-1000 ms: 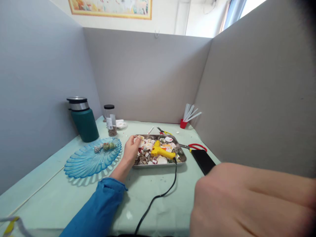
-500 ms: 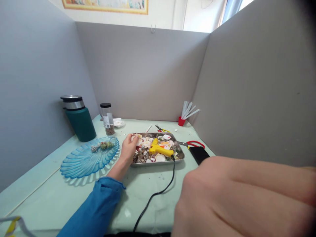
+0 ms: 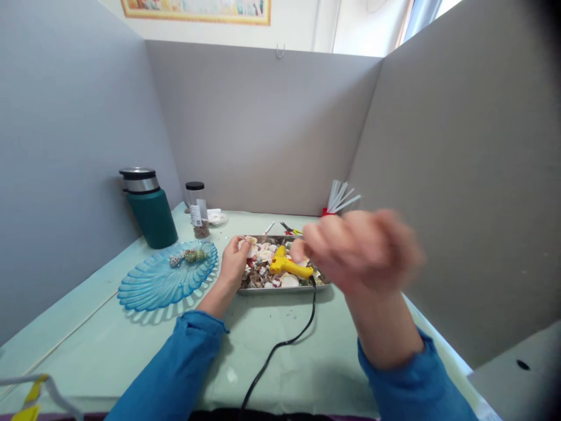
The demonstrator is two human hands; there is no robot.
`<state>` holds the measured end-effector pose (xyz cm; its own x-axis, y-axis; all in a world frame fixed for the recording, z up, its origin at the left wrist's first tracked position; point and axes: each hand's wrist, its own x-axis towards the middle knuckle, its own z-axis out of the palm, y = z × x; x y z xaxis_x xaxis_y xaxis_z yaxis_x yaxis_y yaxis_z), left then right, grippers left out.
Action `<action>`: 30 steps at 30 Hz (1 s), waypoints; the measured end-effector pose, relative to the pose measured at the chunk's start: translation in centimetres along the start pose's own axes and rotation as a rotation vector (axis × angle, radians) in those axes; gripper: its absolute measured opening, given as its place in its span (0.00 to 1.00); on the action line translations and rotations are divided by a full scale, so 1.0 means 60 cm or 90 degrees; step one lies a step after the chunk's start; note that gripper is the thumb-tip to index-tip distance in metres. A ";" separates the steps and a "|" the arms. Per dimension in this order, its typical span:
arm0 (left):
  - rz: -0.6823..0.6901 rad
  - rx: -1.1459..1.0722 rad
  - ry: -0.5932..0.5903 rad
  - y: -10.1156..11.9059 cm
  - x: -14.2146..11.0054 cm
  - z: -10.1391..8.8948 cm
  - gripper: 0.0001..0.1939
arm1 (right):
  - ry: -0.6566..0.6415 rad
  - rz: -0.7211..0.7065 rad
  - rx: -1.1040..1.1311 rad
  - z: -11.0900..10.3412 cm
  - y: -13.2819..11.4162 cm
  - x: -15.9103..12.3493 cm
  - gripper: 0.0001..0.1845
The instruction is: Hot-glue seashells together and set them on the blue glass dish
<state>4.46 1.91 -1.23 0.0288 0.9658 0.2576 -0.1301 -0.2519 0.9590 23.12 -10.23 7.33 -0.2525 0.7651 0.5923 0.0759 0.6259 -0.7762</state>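
Note:
A metal tray (image 3: 280, 289) full of seashells stands mid-table, with a yellow glue gun (image 3: 289, 266) lying across the shells. My left hand (image 3: 234, 264) rests at the tray's left end, its fingers pinched on a pale shell (image 3: 250, 248). My right hand (image 3: 359, 248) hovers above the tray's right side, blurred by motion, its fingers curled. Whether it holds anything does not show.
A blue shell-shaped glass dish (image 3: 162, 280) with a few small shells lies to the left. Behind it stand a green flask (image 3: 149, 210) and a small jar (image 3: 197, 207). A red cup of glue sticks (image 3: 335, 204) is at the back. The gun's black cord (image 3: 280, 345) runs toward me.
My right hand has drawn away from the camera and moved forward over the tray's right side. My left hand stays at the tray's left end with the shell.

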 end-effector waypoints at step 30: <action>-0.007 -0.044 -0.151 0.007 -0.008 0.002 0.14 | 0.105 0.271 0.063 0.040 0.112 -0.024 0.18</action>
<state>4.53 1.30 -0.91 0.2620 0.9250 0.2750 -0.1961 -0.2280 0.9537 21.69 -7.47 0.75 -0.0621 0.9696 0.2367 0.0455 0.2396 -0.9698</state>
